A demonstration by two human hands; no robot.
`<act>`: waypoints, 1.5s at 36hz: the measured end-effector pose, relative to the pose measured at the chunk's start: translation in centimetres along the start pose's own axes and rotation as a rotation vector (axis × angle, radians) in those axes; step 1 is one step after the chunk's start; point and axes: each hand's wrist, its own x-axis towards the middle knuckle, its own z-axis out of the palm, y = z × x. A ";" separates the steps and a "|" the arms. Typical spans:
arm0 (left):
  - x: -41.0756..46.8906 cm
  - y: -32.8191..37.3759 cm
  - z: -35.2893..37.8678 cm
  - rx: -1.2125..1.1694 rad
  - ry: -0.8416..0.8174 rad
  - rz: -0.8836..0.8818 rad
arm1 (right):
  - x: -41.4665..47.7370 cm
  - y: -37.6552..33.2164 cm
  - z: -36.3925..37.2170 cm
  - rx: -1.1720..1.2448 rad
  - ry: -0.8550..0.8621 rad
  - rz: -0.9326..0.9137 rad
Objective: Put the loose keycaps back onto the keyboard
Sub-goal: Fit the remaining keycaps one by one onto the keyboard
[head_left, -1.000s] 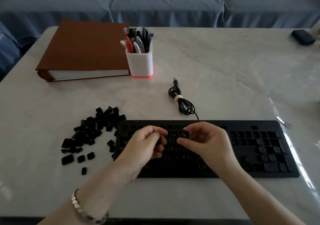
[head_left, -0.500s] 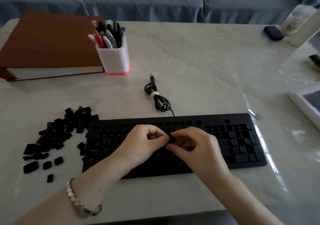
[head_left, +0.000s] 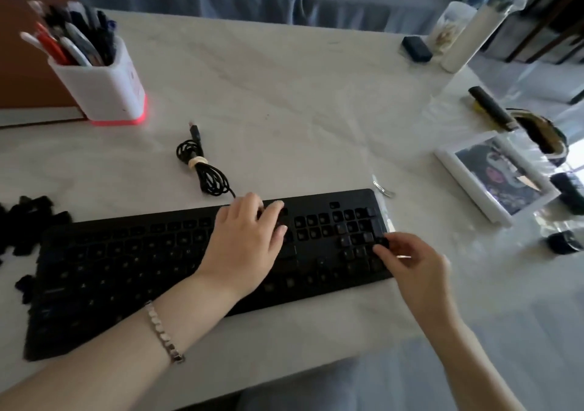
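Note:
The black keyboard (head_left: 126,262) lies across the near part of the white table, with many bare key sockets on its left half. A pile of loose black keycaps (head_left: 28,221) sits at its left end, partly cut off by the frame edge. My left hand (head_left: 243,246) rests on the keys right of the keyboard's middle, fingers relaxed and holding nothing. At the right edge of the number pad, my right hand (head_left: 410,262) pinches a small black keycap (head_left: 381,242) between thumb and fingertips, touching the pad.
A coiled keyboard cable (head_left: 205,173) lies behind the keyboard. A white pen holder (head_left: 104,88) and brown binder (head_left: 19,63) stand at the back left. A framed photo (head_left: 496,173), a small metal tool (head_left: 384,188) and dark items crowd the right side.
My right hand has moved from the keyboard's middle to the number pad's right edge with a keycap. My left hand shifted right and laid flat. The view swung right.

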 end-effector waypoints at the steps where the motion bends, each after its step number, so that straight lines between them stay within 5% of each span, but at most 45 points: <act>1: 0.0 -0.2 0.2 0.066 0.002 -0.008 | 0.2 0.5 -0.2 -0.015 -0.013 -0.019; 17: -0.5 -1.6 1.3 0.163 -0.009 -0.051 | 1.2 1.2 -0.2 0.022 -0.170 -0.025; 35: -0.5 -1.6 1.6 0.160 0.037 -0.044 | 1.1 1.6 -0.5 -0.142 -0.183 -0.138; 50: -0.4 -1.4 1.4 0.147 0.006 -0.063 | 0.8 1.6 0.2 0.022 -0.117 -0.059; 54: -0.3 -1.3 1.2 0.154 -0.025 -0.070 | -0.5 2.8 0.7 -0.359 0.016 -0.387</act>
